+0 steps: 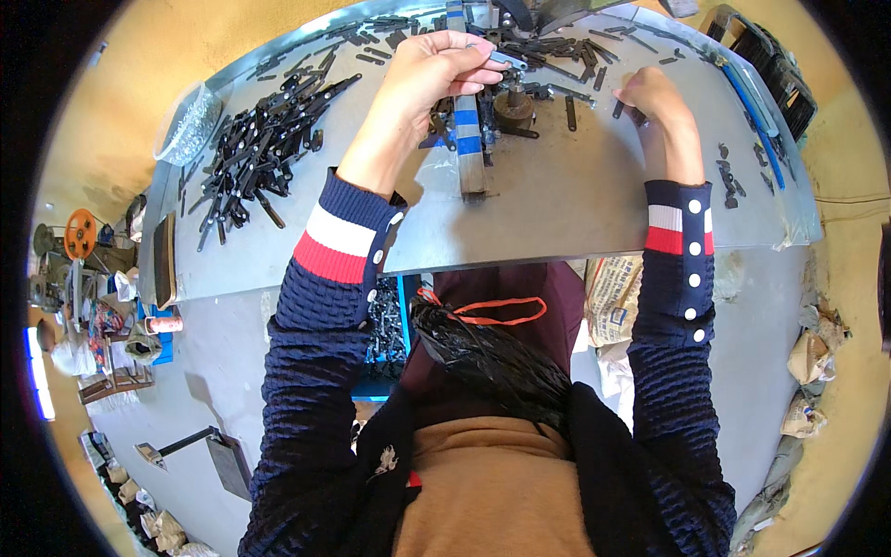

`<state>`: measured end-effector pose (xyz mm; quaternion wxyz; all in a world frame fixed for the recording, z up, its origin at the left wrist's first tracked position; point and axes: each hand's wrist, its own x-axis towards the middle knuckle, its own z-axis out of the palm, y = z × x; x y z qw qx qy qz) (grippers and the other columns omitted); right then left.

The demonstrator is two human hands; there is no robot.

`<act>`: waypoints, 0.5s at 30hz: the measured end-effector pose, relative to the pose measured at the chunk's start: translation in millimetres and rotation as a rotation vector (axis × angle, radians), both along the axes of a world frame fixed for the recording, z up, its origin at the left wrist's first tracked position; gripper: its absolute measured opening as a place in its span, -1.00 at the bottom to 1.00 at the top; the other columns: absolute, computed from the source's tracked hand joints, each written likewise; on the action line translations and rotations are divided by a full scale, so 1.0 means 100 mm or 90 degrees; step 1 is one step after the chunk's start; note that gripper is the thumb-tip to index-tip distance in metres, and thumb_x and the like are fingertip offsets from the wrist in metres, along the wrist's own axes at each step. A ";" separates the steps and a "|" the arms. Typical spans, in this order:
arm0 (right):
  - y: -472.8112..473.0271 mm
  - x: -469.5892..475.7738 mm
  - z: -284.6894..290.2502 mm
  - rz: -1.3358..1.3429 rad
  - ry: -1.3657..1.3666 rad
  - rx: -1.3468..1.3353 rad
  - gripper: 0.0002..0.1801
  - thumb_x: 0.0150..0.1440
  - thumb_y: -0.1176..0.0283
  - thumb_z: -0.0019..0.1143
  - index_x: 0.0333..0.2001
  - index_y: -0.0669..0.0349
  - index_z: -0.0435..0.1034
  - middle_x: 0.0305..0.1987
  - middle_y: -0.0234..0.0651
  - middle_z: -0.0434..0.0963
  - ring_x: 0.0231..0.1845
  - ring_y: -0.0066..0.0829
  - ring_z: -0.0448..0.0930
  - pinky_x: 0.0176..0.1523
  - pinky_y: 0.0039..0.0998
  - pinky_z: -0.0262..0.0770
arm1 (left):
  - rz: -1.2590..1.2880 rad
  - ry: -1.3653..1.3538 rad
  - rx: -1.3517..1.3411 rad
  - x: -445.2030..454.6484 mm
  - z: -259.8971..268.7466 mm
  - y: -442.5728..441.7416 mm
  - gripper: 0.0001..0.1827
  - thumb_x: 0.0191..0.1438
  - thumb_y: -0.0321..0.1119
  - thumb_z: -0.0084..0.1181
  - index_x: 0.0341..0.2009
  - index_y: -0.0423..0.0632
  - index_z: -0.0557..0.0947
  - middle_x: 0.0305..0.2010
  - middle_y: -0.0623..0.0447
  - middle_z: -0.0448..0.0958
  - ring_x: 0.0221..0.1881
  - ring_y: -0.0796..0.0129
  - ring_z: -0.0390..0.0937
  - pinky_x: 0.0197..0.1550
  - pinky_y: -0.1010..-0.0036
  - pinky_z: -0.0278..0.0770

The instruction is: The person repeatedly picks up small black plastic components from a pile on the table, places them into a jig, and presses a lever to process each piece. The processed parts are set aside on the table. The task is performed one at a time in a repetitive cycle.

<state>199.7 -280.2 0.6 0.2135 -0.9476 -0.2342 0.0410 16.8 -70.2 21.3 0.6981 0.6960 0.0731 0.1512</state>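
Observation:
My left hand (445, 69) pinches a small flat metal strip (509, 60) between thumb and fingers. The strip's far end is over a fixture with a round metal base (514, 108); I cannot tell whether they touch. Beside the fixture, a bar wrapped with blue tape (470, 163) runs toward the table's front edge. Over the right part of the table, my right hand (653, 94) is bent downward with its fingertips by a black strip (618, 109). Another dark piece (637, 118) is partly under that hand, and its grip is hidden.
A big heap of black strips (261, 146) covers the table's left side, near a clear tub of small shiny parts (191, 122). More strips (557, 52) lie behind the fixture. Small dark scraps (727, 177) and a blue rod (755, 125) are at right. A blue crate (404, 327) sits below the table edge.

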 end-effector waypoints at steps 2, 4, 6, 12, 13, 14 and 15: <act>0.01 -0.04 0.03 -0.033 -0.004 -0.003 -0.77 -0.19 0.39 0.11 -0.55 0.38 0.37 -0.63 -0.19 0.44 -0.60 -0.41 0.45 -0.48 -0.44 0.32 | 0.011 -0.010 0.023 0.00 -0.02 -0.02 -0.85 -0.07 -0.33 0.03 -0.39 -0.10 0.53 -0.43 0.07 0.50 -0.41 0.55 0.45 -0.34 0.71 0.39; 0.02 -0.07 0.06 -0.049 0.008 -0.015 -0.76 -0.18 0.39 0.10 -0.50 0.39 0.37 -0.59 -0.16 0.45 -0.57 -0.40 0.46 -0.45 -0.44 0.33 | 0.034 -0.029 0.035 0.01 -0.04 -0.02 -0.86 -0.08 -0.33 0.05 -0.41 -0.10 0.54 -0.47 0.13 0.48 -0.45 0.58 0.42 -0.37 0.72 0.37; 0.03 -0.09 0.08 -0.044 0.034 -0.039 -0.74 -0.16 0.38 0.10 -0.46 0.40 0.37 -0.56 -0.14 0.46 -0.53 -0.39 0.48 -0.42 -0.44 0.34 | 0.040 -0.037 0.009 0.02 -0.06 -0.01 -0.86 -0.10 -0.34 0.07 -0.42 -0.10 0.55 -0.54 0.20 0.44 -0.50 0.63 0.35 -0.42 0.73 0.34; 0.03 -0.03 0.01 -0.072 -0.058 0.048 -0.75 -0.11 0.39 0.04 -0.42 0.41 0.34 -0.53 -0.15 0.46 -0.55 -0.43 0.48 -0.42 -0.46 0.36 | 0.034 -0.018 -0.005 0.04 -0.10 0.03 -0.87 -0.12 -0.36 0.10 -0.44 -0.12 0.55 -0.55 0.18 0.44 -0.53 0.61 0.36 -0.44 0.73 0.35; 0.03 0.00 0.01 -0.072 -0.074 0.088 -0.75 -0.09 0.39 0.03 -0.43 0.41 0.33 -0.54 -0.17 0.45 -0.54 -0.46 0.48 -0.43 -0.48 0.36 | 0.043 -0.014 -0.002 0.04 -0.10 0.04 -0.87 -0.13 -0.36 0.10 -0.44 -0.12 0.55 -0.55 0.18 0.44 -0.54 0.61 0.36 -0.45 0.73 0.36; 0.05 0.03 0.01 -0.071 -0.089 0.127 -0.76 -0.08 0.39 0.01 -0.44 0.41 0.32 -0.55 -0.19 0.45 -0.53 -0.48 0.48 -0.44 -0.50 0.36 | 0.042 -0.016 -0.001 0.04 -0.11 0.04 -0.86 -0.13 -0.36 0.10 -0.44 -0.12 0.55 -0.55 0.18 0.44 -0.54 0.61 0.36 -0.45 0.73 0.36; 0.06 0.04 0.01 -0.071 -0.103 0.166 -0.76 -0.07 0.39 0.00 -0.44 0.41 0.31 -0.56 -0.20 0.45 -0.52 -0.51 0.48 -0.45 -0.52 0.36 | 0.041 -0.018 0.000 0.04 -0.12 0.04 -0.86 -0.13 -0.36 0.10 -0.44 -0.12 0.55 -0.55 0.18 0.44 -0.55 0.61 0.36 -0.46 0.73 0.36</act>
